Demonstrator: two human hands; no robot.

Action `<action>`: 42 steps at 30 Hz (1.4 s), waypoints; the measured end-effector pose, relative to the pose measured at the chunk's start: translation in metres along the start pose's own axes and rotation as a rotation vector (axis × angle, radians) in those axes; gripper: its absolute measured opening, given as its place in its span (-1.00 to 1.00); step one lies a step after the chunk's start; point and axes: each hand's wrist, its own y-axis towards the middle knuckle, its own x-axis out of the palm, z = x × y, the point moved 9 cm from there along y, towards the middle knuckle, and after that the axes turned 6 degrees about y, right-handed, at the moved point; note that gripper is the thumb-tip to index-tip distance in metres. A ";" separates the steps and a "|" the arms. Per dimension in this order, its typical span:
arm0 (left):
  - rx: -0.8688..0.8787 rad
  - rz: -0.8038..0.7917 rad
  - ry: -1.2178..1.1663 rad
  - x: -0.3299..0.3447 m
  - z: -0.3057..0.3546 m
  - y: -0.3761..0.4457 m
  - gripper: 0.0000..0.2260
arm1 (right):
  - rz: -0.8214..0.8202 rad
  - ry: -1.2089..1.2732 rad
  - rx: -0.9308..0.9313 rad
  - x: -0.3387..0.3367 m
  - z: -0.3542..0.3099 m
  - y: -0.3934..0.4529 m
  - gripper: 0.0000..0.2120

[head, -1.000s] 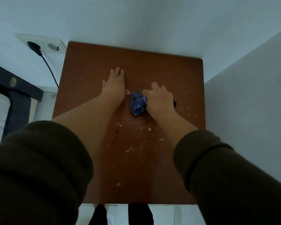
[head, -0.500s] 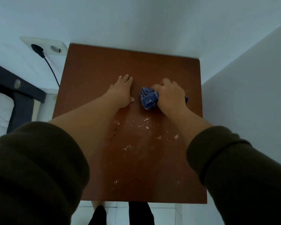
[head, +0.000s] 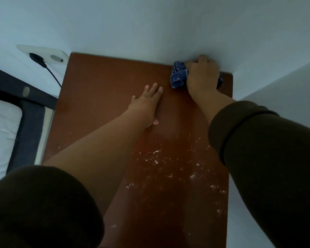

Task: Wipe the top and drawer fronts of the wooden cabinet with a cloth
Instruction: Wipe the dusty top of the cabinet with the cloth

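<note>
I look straight down on the reddish-brown top of the wooden cabinet [head: 100, 97]. My right hand [head: 201, 76] is shut on a crumpled blue cloth [head: 178, 75] and presses it against the top at the far right corner, where the cabinet meets the back wall. My left hand [head: 146, 105] lies flat on the middle of the top, fingers spread, holding nothing. White crumbs and dust specks [head: 156, 159] are scattered over the near half of the top. The drawer fronts are out of sight.
White walls close in behind and to the right of the cabinet. A wall socket [head: 48, 55] with a black plug and cable [head: 52, 74] sits at the left. A dark bed frame [head: 27, 111] with a white mattress [head: 2, 133] stands further left.
My right hand has slid the cloth from the middle of the top away to the far right corner. My left hand has stayed flat near the middle.
</note>
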 end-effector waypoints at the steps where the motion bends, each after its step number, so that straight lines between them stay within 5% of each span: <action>1: 0.001 -0.003 -0.007 0.000 0.000 0.000 -0.03 | -0.001 -0.007 0.002 0.002 0.000 0.002 -0.71; 8: 0.002 0.016 -0.009 -0.001 0.001 -0.002 -0.04 | -0.072 -0.054 -0.042 -0.004 -0.002 -0.004 -0.70; 16: -0.202 0.198 -0.181 0.001 -0.013 -0.026 -0.16 | -0.160 0.017 -0.083 0.002 -0.032 -0.129 -0.68; 24: -0.097 0.026 0.104 0.003 -0.017 -0.033 -0.27 | -0.221 0.032 -0.098 0.015 -0.046 -0.230 -0.66; 42: -0.016 0.030 -0.023 -0.002 0.061 0.010 -0.03 | 0.034 0.031 0.002 -0.031 0.066 -0.062 -0.66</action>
